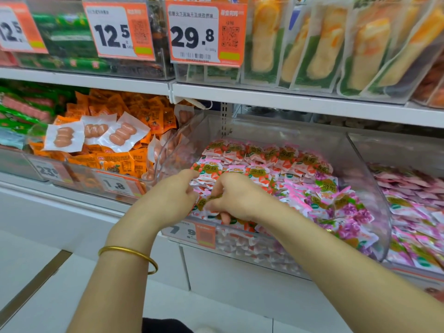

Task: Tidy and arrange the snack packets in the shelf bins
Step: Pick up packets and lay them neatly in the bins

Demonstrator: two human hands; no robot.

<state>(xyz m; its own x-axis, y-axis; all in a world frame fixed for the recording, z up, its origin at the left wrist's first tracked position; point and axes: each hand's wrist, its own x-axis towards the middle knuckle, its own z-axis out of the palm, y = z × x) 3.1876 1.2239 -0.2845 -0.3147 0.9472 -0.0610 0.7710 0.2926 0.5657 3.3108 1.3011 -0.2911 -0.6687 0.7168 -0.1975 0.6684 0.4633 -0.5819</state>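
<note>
A clear plastic bin on the lower shelf holds many small snack packets: red-and-white ones at the left and back, pink-and-purple ones at the right. Both hands reach into its front left corner. My left hand, with a gold bangle on the wrist, has its fingers curled at the packets by the bin's left wall. My right hand pinches a red-and-white packet between thumb and curled fingers. What the left fingers hold is hidden.
To the left, a bin holds orange packets and sausage packs. A bin of pink packets stands at the right. The upper shelf carries price tags and corn packs. White cabinet fronts lie below.
</note>
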